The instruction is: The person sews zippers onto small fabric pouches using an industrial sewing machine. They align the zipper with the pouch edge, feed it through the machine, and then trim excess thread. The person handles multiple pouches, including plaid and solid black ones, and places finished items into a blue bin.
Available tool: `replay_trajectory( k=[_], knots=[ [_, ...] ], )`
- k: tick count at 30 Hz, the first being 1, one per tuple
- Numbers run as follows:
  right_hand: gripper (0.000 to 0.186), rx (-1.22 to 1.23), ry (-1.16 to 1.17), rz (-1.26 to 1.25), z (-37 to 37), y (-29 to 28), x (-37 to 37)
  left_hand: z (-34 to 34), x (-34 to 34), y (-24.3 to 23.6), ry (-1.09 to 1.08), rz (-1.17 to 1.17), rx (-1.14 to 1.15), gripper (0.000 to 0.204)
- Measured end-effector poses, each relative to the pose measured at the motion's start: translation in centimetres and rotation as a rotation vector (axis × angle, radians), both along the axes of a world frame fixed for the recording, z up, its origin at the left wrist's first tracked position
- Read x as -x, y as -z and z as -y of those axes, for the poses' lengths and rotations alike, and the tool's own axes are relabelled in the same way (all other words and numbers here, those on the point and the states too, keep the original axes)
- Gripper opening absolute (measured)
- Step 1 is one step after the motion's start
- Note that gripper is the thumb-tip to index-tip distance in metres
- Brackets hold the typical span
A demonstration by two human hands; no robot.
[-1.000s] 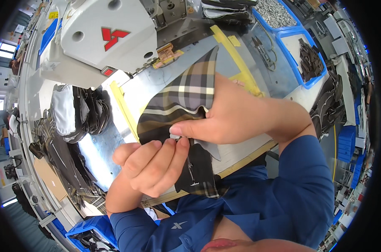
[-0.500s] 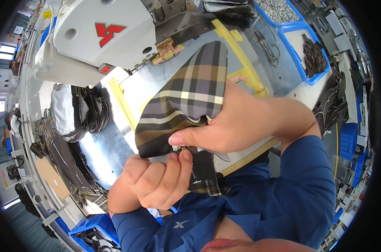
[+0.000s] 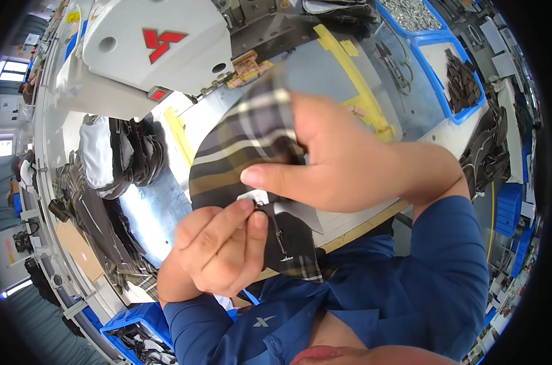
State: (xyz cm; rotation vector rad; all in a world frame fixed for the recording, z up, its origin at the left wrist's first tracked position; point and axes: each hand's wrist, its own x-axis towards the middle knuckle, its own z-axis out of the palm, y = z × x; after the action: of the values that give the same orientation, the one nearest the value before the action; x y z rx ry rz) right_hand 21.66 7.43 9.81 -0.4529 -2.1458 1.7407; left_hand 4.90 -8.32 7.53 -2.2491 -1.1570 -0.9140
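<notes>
A plaid fabric piece (image 3: 218, 173) in grey, brown, black and cream is held up in front of me, its upper tip blurred by motion. My right hand (image 3: 334, 161) grips its right side, with the thumb lying across the front. Below the thumb a small white patch (image 3: 256, 196) shows. From there a zipper (image 3: 279, 237) with metal parts runs down a dark fabric panel (image 3: 297, 240). My left hand (image 3: 224, 246) is closed, its fingertips pinching at the upper end of that zipper; the exact part between them is hidden.
A white sewing machine (image 3: 148, 55) stands at the far left of the worktable. Dark fabric pieces (image 3: 121, 155) are stacked on the left. Blue trays at the upper right hold shiny metal parts (image 3: 413, 15) and dark strips (image 3: 461, 85). Nippers (image 3: 390, 61) lie beside them.
My right hand has tilted the plaid piece to the left and brought its tip lower. My left fingers have shifted slightly left, and more of the zipper and white patch shows.
</notes>
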Motion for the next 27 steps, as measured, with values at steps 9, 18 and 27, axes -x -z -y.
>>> replay_trajectory(
  k=[9, 18, 27],
  knots=[
    [0.068, -0.443, -0.06, -0.216, -0.3, -0.3, -1.1, 1.1, 0.3, -1.4, -0.117, 0.048, 0.107, 0.02],
    [0.031, -1.086, 0.162, -0.394, 0.0, 0.0, -0.4, 1.3, 0.6, -0.8, -0.005, 0.13, 0.067, 0.021],
    [0.008, -1.264, -0.105, -0.569, -0.5, 1.2, -0.4, 0.1, 0.3, 0.9, 0.125, 0.095, -0.149, 0.016]
  ],
)
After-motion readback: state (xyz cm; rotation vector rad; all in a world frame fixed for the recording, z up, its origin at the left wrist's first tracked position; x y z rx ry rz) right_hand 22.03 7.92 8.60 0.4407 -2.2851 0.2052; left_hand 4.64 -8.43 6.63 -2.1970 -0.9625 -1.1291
